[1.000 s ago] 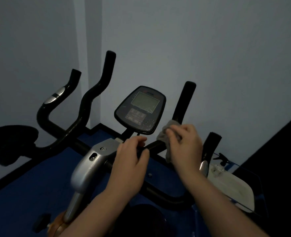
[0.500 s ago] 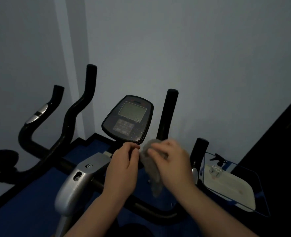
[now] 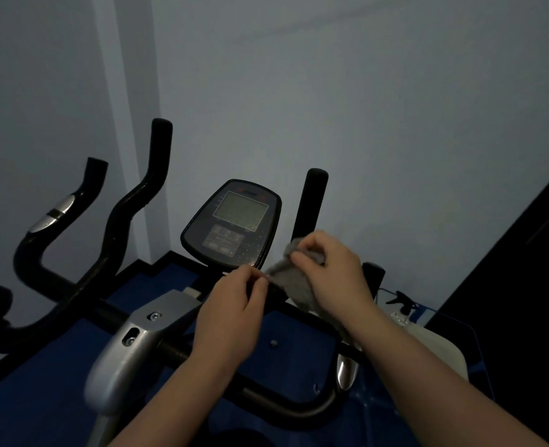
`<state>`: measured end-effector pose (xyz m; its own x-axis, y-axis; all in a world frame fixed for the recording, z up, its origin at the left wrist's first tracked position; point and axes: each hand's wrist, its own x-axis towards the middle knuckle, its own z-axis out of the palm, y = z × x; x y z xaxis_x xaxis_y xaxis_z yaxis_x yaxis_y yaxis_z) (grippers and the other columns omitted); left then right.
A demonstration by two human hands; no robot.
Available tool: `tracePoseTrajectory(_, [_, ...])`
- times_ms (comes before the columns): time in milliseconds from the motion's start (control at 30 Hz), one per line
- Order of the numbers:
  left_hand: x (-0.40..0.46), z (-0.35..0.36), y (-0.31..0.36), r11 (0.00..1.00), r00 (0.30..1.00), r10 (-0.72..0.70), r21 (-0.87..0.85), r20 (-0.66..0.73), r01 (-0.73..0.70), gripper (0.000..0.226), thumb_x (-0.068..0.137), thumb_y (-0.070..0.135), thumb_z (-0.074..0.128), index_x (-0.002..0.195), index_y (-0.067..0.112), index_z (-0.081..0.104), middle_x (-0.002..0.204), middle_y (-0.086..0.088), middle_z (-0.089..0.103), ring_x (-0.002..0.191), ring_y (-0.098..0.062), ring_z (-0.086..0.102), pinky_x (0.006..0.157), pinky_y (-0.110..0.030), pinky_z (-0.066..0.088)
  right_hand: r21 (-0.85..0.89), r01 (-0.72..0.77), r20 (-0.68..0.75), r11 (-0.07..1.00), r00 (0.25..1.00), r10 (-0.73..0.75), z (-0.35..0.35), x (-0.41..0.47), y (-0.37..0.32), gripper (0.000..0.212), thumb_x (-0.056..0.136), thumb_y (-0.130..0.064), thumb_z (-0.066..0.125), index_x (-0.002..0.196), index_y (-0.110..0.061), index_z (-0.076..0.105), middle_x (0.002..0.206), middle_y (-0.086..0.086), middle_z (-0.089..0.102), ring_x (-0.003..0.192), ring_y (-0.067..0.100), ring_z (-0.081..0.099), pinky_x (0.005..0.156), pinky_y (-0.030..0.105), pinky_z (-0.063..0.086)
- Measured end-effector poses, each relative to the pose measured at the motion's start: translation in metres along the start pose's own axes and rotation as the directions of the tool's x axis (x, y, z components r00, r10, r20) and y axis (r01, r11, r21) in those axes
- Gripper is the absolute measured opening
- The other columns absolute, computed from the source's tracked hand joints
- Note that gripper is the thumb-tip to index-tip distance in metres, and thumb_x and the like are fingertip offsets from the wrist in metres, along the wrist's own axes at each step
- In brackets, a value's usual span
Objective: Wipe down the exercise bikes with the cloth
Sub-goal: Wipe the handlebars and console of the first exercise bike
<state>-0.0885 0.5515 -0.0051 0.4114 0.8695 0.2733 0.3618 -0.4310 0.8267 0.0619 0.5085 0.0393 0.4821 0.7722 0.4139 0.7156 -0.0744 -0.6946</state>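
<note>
So we've got the cloth (image 3: 294,279) bunched in our right hand (image 3: 329,272), grip closed on its top edge, the rest hanging down over the handlebar (image 3: 299,411) just right of the console (image 3: 234,224). Our left hand (image 3: 234,314) has its grip pinched on the cloth's lower left corner, just below the console. The console sits up and to the left of the cloth, screen tilted toward us, and the right hand is closer to it. We'd guess that's the one to swipe up-left across the speckled screen.
</note>
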Motion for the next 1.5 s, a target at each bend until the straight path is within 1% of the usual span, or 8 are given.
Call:
tracePoseTrajectory(533, [-0.003, 0.001, -0.001, 0.999, 0.999, 0.032, 0.034, -0.017, -0.031, 0.014, 0.094, 0.038, 0.043, 0.087, 0.038, 0.055, 0.084, 0.020, 0.059, 0.084, 0.004, 0.052, 0.067, -0.024, 0.043, 0.168, 0.002, -0.426, 0.986, 0.902, 0.071, 0.009, 0.034, -0.014, 0.015, 0.088, -0.017, 0.064, 0.099, -0.023, 0.055, 0.092, -0.011, 0.060, 0.082, 0.002, 0.056, 0.066, 0.010, 0.042])
tracePoseTrajectory(700, [-0.002, 0.002, 0.000, 0.997, 0.999, 0.042, 0.072, -0.013, -0.041, 0.015, 0.094, 0.042, 0.040, 0.090, 0.037, 0.054, 0.084, 0.020, 0.057, 0.083, 0.005, 0.051, 0.067, -0.023, 0.043, 0.156, -0.033, -0.383, 0.987, 0.919, 0.091, 0.007, 0.009, -0.002, 0.009, 0.086, -0.015, 0.066, 0.094, -0.019, 0.068, 0.085, -0.009, 0.069, 0.078, 0.000, 0.061, 0.069, 0.029, 0.055])
tracePoseTrajectory(867, [-0.002, 0.003, 0.000, 0.996, 1.000, 0.026, 0.089, -0.015, -0.025, 0.018, 0.094, 0.043, 0.039, 0.090, 0.035, 0.055, 0.085, 0.018, 0.058, 0.083, 0.002, 0.052, 0.070, -0.030, 0.046, 0.246, 0.054, -0.516, 0.968, 0.853, 0.084, 0.004, 0.048, -0.029, 0.033, 0.090, -0.014, 0.062, 0.123, -0.019, 0.062, 0.108, -0.016, 0.063, 0.085, -0.010, 0.061, 0.080, 0.006, 0.047])
tracePoseTrajectory(1000, [-0.001, 0.004, 0.002, 0.996, 1.000, 0.018, 0.092, -0.022, -0.016, 0.020, 0.092, 0.046, 0.037, 0.089, 0.037, 0.054, 0.083, 0.019, 0.057, 0.081, 0.004, 0.051, 0.067, -0.026, 0.045, 0.241, -0.045, -0.449, 0.970, 0.880, 0.153, 0.020, 0.015, -0.017, 0.032, 0.090, -0.015, 0.063, 0.121, -0.022, 0.062, 0.083, -0.006, 0.070, 0.074, 0.013, 0.065, 0.072, 0.033, 0.058])
tracePoseTrajectory(1100, [-0.001, 0.004, 0.004, 0.995, 1.000, 0.019, 0.095, -0.003, -0.019, 0.022, 0.092, 0.047, 0.036, 0.090, 0.036, 0.054, 0.084, 0.018, 0.057, 0.082, 0.002, 0.052, 0.069, -0.030, 0.047, 0.207, -0.012, -0.421, 0.978, 0.902, 0.100, 0.004, 0.014, -0.015, 0.030, 0.088, -0.017, 0.066, 0.116, -0.024, 0.065, 0.067, -0.021, 0.060, 0.063, 0.001, 0.060, 0.066, 0.024, 0.056])
tracePoseTrajectory(1233, [-0.003, 0.003, 0.003, 0.996, 1.000, 0.011, 0.086, -0.007, -0.010, 0.022, 0.093, 0.046, 0.036, 0.091, 0.035, 0.056, 0.084, 0.017, 0.059, 0.082, 0.002, 0.052, 0.069, -0.030, 0.046, 0.128, 0.085, -0.488, 0.988, 0.873, -0.012, -0.008, 0.041, -0.030, 0.030, 0.091, -0.016, 0.061, 0.120, -0.022, 0.064, 0.081, -0.009, 0.068, 0.066, 0.002, 0.058, 0.064, 0.019, 0.053])
tracePoseTrajectory(1400, [-0.003, 0.002, 0.003, 0.998, 1.000, -0.009, 0.056, -0.021, 0.010, 0.021, 0.093, 0.046, 0.037, 0.090, 0.035, 0.055, 0.084, 0.017, 0.060, 0.082, 0.001, 0.054, 0.069, -0.030, 0.046, -0.032, 0.036, -0.287, 0.999, 0.957, -0.043, 0.003, 0.002, -0.017, 0.030, 0.088, -0.012, 0.063, 0.115, -0.023, 0.068, 0.092, -0.002, 0.069, 0.082, 0.011, 0.062, 0.075, 0.030, 0.054])
tracePoseTrajectory(1500, [-0.004, 0.001, 0.003, 0.999, 1.000, -0.014, 0.046, -0.028, 0.015, 0.021, 0.093, 0.046, 0.038, 0.088, 0.035, 0.055, 0.081, 0.015, 0.060, 0.080, -0.001, 0.055, 0.069, -0.033, 0.047, -0.181, 0.297, -0.226, 0.938, 0.915, -0.334, -0.008, 0.010, -0.021, 0.030, 0.085, -0.013, 0.065, 0.112, -0.026, 0.069, 0.101, -0.010, 0.068, 0.082, 0.002, 0.058, 0.071, 0.022, 0.053])
